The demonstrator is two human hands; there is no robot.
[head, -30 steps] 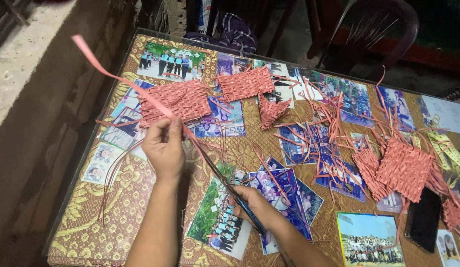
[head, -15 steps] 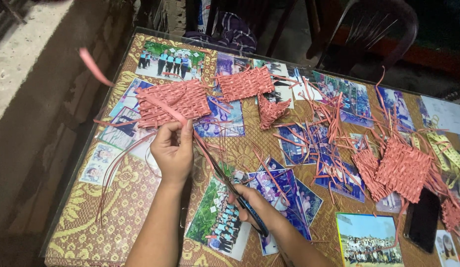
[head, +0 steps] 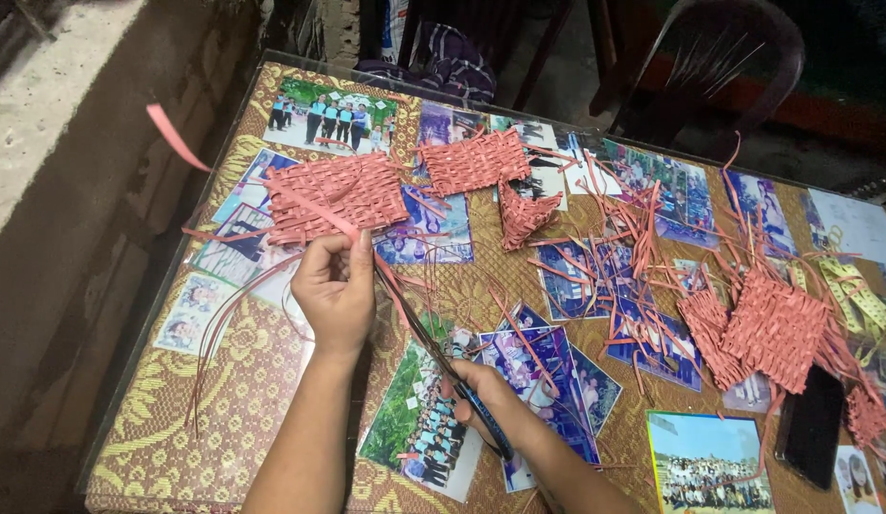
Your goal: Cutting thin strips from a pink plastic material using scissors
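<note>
Seated at a glass-topped table (head: 129, 419) laid over photographs, with a wall running along the left edge. Left hand (head: 336, 290) at centre-left, pinching a long strip (head: 300, 198) rising up and leftward past the table edge. Right hand (head: 488, 400) nearer and to the right, gripping scissors (head: 433, 352) pointed toward the left hand. Just beyond the left hand, a woven mat (head: 333, 195); further right, a second mat (head: 473, 160). Loose strips (head: 633, 238) scattered mid-table, more woven pieces (head: 771, 328) at right, beside a phone (head: 812, 426). Behind the far edge, a chair (head: 719, 57).
</note>
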